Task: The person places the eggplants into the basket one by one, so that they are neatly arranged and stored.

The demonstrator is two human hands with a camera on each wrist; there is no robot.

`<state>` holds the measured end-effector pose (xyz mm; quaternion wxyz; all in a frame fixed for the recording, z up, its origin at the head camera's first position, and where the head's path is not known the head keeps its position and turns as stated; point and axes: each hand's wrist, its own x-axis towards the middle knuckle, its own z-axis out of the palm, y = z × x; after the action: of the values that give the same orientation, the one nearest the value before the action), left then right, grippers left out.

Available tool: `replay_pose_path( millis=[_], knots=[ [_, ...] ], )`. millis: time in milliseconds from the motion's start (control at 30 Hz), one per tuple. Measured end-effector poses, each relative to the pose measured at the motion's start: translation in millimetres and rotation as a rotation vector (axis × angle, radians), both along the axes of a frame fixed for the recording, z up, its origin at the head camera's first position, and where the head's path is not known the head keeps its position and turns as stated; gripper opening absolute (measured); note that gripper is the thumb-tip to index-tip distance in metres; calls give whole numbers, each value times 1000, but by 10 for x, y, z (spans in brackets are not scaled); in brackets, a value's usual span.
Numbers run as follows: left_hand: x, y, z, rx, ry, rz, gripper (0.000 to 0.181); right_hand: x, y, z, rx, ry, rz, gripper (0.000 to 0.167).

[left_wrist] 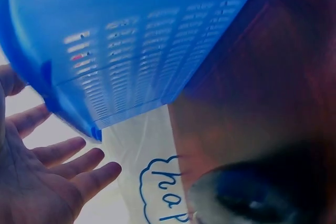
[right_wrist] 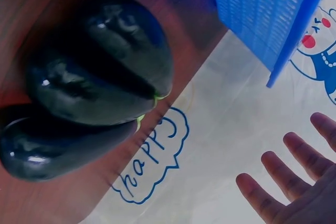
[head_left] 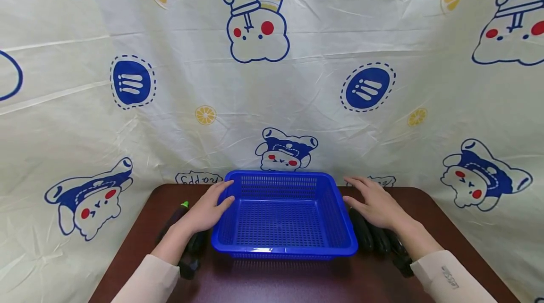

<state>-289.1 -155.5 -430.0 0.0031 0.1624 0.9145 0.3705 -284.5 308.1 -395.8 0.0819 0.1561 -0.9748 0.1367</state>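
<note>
A blue plastic basket [head_left: 284,249] with slotted walls stands on the table, its inside bare. My left hand [head_left: 206,208] is at its left rim with fingers extended; the left wrist view shows fingertips close to the rim, and contact is unclear. On the other side, my right hand [head_left: 378,204] hovers by the right rim, its fingers spread and holding nothing. Under the right hand lie three glossy dark eggplants [right_wrist: 126,40] side by side. Beneath my left forearm is an eggplant [head_left: 172,223] with a green stem end, beside other dark shapes partly hidden by the arm.
The dark brown table [head_left: 272,281] ends just behind the basket. A white printed sheet [head_left: 306,90] hangs behind and along both sides. Small black objects [head_left: 401,265] lie near each wrist, their kind unclear.
</note>
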Motion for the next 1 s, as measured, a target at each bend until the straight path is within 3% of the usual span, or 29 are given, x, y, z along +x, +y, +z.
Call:
replay_pose_path(
  millis=[267,633,833,1000],
  knots=[
    [75,25,-150,158,-30,80,53,54,154,-39,-21,7,9,61],
    [172,68,-341,378,-160,170,51,102,372,-204,-21,-18,-44,61],
    [206,92,-378,467,-192,172,49,110,535,-309,-28,-47,-81,58],
    [229,83,-408,593,-255,148,48,121,660,-371,-31,-104,-117,51]
  ],
)
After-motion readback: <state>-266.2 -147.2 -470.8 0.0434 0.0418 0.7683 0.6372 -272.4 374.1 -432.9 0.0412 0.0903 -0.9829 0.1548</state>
